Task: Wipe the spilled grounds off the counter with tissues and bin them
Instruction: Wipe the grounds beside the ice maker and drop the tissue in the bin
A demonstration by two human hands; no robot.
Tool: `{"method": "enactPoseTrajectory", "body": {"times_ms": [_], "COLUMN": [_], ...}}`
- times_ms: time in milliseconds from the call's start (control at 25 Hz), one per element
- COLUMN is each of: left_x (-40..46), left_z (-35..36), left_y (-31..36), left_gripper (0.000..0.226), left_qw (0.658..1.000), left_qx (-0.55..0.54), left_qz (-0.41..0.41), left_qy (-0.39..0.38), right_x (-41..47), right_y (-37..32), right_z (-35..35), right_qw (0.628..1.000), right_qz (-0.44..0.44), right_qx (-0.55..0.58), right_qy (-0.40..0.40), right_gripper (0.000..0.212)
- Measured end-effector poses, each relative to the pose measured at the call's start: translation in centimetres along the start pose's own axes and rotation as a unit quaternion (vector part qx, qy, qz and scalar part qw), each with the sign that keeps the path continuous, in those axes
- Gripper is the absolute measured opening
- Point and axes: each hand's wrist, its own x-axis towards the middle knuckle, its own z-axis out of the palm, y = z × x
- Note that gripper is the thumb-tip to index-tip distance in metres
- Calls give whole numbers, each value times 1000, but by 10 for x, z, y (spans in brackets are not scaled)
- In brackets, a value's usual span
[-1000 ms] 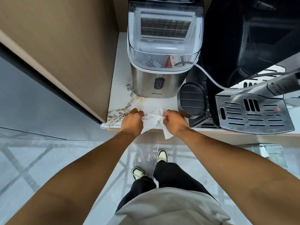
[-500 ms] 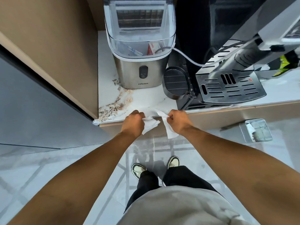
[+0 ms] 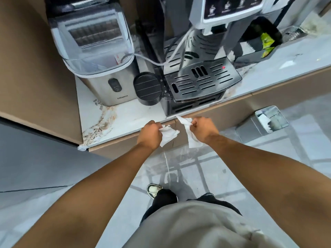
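my left hand is fisted on a crumpled white tissue; my right hand pinches a second white tissue strip, both at the white marble counter's front edge. a square steel bin stands right, on the floor.

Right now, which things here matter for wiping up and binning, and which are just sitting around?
Part of the job: left hand, right hand, tissues, counter, bin.

Just there: ice maker, coffee machine, black round lid, green packet.
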Motion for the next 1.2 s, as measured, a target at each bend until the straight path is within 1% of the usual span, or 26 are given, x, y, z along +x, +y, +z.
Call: {"method": "enactPoseTrajectory", "body": {"times_ms": [120, 280, 400, 520, 640, 840, 960, 1120, 1200], "left_x": [6, 12, 18, 25, 35, 61, 84, 122, 151], "left_z": [20, 60, 90, 115, 140, 176, 202, 240, 264], "left_y": [49, 128, 192, 250, 308, 384, 425, 476, 503], "left_gripper": [29, 28, 23, 16, 16, 16, 15, 12, 11], "left_qw": [999, 996, 993, 989, 983, 968, 959, 950, 950], "left_qx": [24, 58, 59, 57, 58, 79, 88, 93, 72], "left_qz": [28, 61, 92, 128, 164, 222, 248, 264, 265], "left_qy": [-8, -28, -33, -37, -56, -82, -105, -135, -151], "right_x": [-15, -41, -61, -77, -91, -106, -109, -93, -73], "right_y": [52, 143, 210, 263, 317, 389, 431, 479, 505], "right_z": [-24, -57, -77, -97, -116, -135, -146, -167, -181], "right_qw": [999, 994, 987, 976, 967, 943, 928, 911, 907], "right_qz": [31, 86, 133, 169, 191, 254, 290, 323, 336], "right_qx": [6, 27, 55, 104, 123, 168, 177, 197, 192], "right_qy": [23, 53, 70, 88, 116, 138, 152, 161, 163], "right_gripper": [14, 15, 18, 15, 17, 10, 15, 11, 10]}}
